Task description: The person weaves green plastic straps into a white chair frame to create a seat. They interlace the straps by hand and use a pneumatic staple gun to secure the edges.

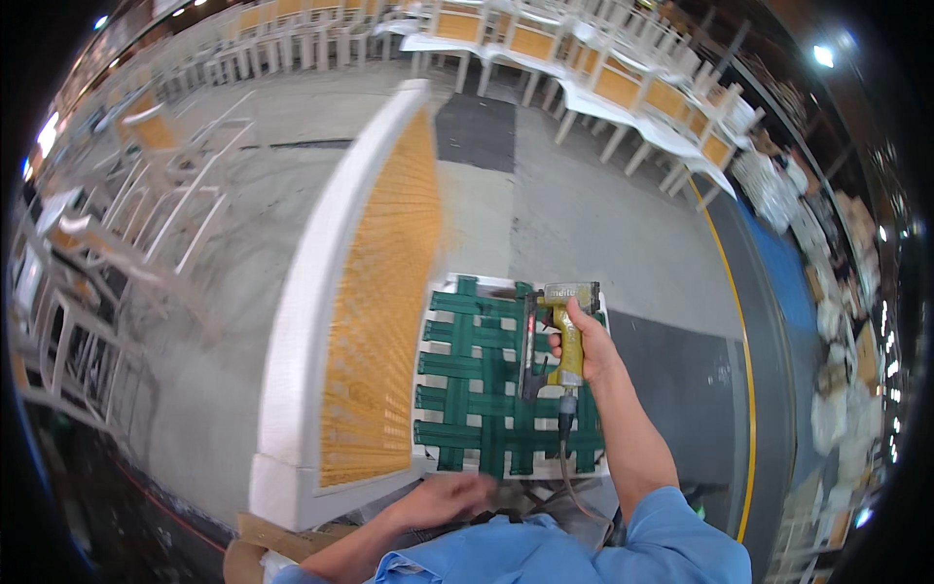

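Note:
My right hand [588, 341] is wrapped round the handle of a yellow-green air stapler [570, 362]. The tool is over the right part of a chair seat woven from green webbing straps [474, 366]. From its lower end hangs an air hose [564, 448]. To the left rises the chair's white back frame [321, 263] with a yellow woven panel [379, 321]. My left hand [449, 500] is by the seat's near edge, close to the foot of the back frame; motion smears its fingers, so I cannot tell their hold.
White chair frames [88, 331] stand on the left. Several rows of white chairs with yellow backs [613, 83] line the far side. On the right, a yellow floor line [747, 389] runs beside a dark strip and piled plastic-wrapped goods [769, 190]. A cardboard piece [282, 535] is at lower left.

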Action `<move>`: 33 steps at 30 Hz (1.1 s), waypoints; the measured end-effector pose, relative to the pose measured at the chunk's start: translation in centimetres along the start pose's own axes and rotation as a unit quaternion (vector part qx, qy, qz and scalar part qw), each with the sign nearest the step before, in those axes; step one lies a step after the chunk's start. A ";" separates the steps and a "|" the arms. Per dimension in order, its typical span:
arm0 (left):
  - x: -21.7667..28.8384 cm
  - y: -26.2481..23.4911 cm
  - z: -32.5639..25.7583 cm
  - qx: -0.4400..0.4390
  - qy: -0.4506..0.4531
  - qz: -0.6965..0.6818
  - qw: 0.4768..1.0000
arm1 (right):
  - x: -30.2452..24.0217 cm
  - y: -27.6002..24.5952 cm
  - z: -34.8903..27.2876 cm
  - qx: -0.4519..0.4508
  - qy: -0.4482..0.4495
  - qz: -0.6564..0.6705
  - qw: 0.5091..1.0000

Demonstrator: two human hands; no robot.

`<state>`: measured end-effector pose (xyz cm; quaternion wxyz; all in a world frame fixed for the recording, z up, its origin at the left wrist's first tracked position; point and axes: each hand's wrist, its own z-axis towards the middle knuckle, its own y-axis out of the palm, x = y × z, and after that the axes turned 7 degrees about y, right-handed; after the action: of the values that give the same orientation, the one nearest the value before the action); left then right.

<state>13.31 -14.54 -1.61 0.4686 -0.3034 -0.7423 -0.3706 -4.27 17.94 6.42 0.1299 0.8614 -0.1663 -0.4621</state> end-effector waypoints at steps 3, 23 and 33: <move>2.9 2.9 7.0 0.191 0.101 -0.246 0.945 | 3.5 -2.4 -6.2 0.011 -0.018 0.041 0.999; 11.2 22.2 15.0 -0.174 -0.073 -0.352 0.917 | 13.8 -18.9 -23.8 0.041 -0.201 0.171 0.964; 10.3 22.6 15.5 -0.107 -0.025 -0.298 0.948 | 32.7 -32.9 -44.3 0.772 0.177 -0.248 0.558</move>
<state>20.14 11.63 9.46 0.2830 -0.1258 -0.7664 -0.5628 55.29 37.78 -6.72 -0.6776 0.7038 -0.2132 -0.0096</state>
